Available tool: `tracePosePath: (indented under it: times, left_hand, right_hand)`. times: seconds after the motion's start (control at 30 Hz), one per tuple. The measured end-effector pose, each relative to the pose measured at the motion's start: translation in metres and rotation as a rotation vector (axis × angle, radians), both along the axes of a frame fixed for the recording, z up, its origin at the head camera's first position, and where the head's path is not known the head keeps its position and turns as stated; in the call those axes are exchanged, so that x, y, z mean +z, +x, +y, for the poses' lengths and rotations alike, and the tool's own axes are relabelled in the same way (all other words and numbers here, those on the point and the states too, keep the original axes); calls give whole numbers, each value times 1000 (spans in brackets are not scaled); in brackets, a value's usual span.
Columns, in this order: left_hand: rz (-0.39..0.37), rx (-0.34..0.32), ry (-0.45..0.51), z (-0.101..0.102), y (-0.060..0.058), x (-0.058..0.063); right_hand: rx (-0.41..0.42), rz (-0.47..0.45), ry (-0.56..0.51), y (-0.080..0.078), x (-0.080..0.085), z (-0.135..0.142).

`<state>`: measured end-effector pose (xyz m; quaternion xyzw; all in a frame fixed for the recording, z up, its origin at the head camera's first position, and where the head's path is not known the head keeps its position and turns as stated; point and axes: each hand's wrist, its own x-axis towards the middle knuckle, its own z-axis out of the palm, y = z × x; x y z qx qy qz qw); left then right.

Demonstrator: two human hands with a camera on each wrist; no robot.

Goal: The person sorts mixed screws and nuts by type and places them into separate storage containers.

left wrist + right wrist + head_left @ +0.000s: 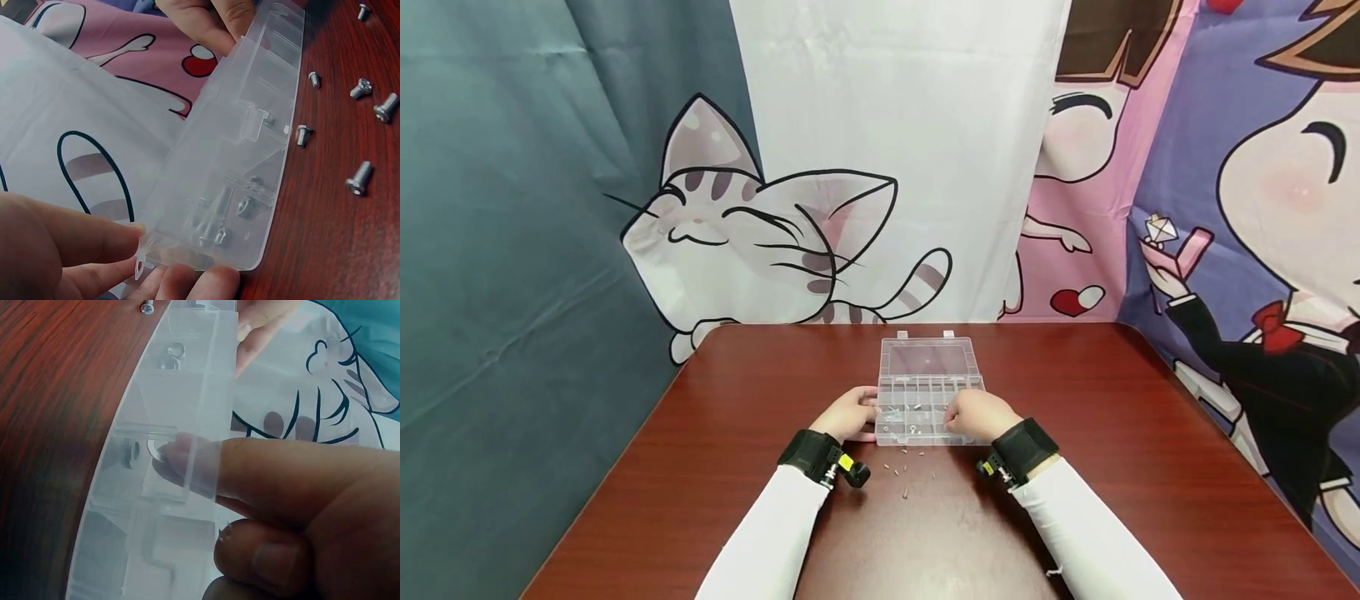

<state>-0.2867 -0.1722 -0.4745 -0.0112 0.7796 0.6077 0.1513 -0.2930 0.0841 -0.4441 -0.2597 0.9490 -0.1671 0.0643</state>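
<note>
A clear plastic compartment box (891, 440) lies with its lid (928, 358) folded back. My left hand (847, 414) grips its left end, thumb above and fingers below in the left wrist view. My right hand (979, 415) reaches into a front compartment at the right. In the right wrist view, its finger and thumb (262, 469) come together at a small shiny curved metal piece (154, 450), blurred by the plastic. A dark nut (132, 454) sits beside them. More nuts (172, 356) lie in a neighbouring compartment, and metal pieces (215, 225) fill the corner nearest my left hand.
Several loose screws (359, 178) are scattered on the dark red wooden table (760, 375) in front of the box. Other compartments hold small hardware (917, 407). A printed cloth (887, 100) hangs behind the table's far edge. Black wrist cameras (808, 454) are strapped to both forearms.
</note>
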Motion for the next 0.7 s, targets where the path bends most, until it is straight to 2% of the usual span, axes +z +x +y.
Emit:
tracePosePath:
  times: [0.23,0.5,0.6,0.7]
  left_hand:
    - [8,31,-10,1,-1,1]
    - [10,53,1,2,2,-1]
    - [9,59,0,3,2,-1]
    - [3,48,-1,4,2,0]
  right_hand:
    - [-21,2,4,2,6,-2]
    - [-28,-8,-10,1,3,-3]
    - [-39,26,-16,2,4,-2]
    - [-26,101,-27,7,9,0]
